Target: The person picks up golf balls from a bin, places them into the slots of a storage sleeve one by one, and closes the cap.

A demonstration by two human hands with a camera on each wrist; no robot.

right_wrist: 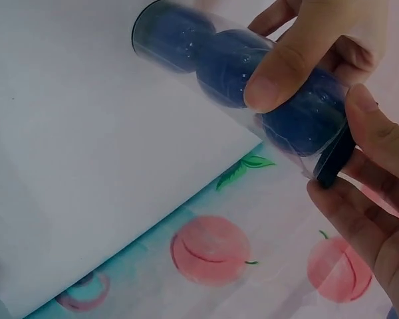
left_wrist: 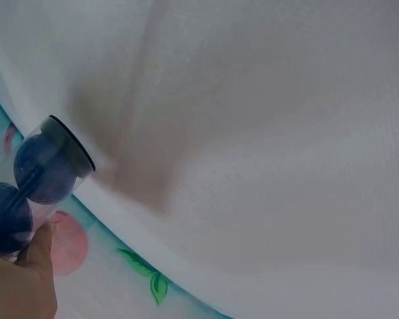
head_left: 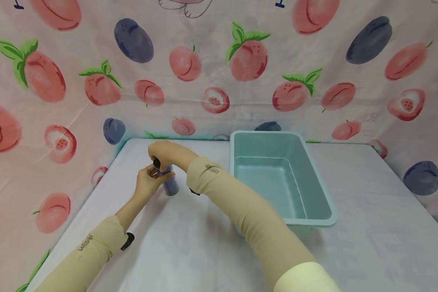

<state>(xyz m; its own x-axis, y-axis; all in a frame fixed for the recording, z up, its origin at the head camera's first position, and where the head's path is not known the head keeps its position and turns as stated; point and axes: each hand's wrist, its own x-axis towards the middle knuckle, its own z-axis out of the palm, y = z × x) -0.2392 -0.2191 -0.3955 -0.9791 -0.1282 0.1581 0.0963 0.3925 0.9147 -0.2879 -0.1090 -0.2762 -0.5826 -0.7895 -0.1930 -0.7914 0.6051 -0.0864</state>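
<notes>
A clear plastic tube [head_left: 170, 186] of dark blue balls tilts over the left part of the table. Three balls show inside it in the right wrist view, where a black cap [right_wrist: 336, 158] covers its near end. My left hand [head_left: 147, 184] grips the tube's side, its thumb laid across the clear wall. From above, my right hand [head_left: 172, 154] pinches the black cap between thumb and fingers. In the left wrist view, the tube's dark-rimmed far end [left_wrist: 73, 143] points toward the table, with part of the left hand [left_wrist: 23, 286] below it.
A light blue-green plastic basin [head_left: 273, 186] stands right of my hands, with its inner floor bare. White cloth covers the table [head_left: 190, 243]. A curtain printed with peaches and plums [head_left: 211, 52] hangs behind the table and along its sides.
</notes>
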